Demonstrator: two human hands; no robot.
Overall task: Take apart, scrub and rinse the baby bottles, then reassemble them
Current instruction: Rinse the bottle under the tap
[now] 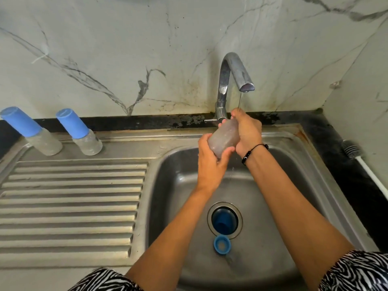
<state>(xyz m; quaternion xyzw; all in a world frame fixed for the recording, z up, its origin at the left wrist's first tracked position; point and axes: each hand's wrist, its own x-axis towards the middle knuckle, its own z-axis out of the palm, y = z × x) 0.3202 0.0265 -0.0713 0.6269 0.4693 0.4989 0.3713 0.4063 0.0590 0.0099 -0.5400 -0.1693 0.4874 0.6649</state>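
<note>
The left hand (210, 162) grips the base of a cloudy, clear plastic bottle body (224, 138), fingers curled round it from below. The right hand (247, 131) wraps its upper end, just under the spout of the curved chrome tap (228, 80), from which a thin thread of water falls. A black beaded bracelet (253, 151) circles the right wrist. Both hands hover over the stainless steel sink basin (168, 196). Down in it, a blue cap (224, 219) sits in the drain, with a blue screw ring (222, 244) just beside it. On the ribbed draining board (71, 206) stand two capped bottles, one far left (31, 131) and one nearer the basin (79, 132). A bottle brush (357, 156) lies on the dark desk (336, 141) at right.
</note>
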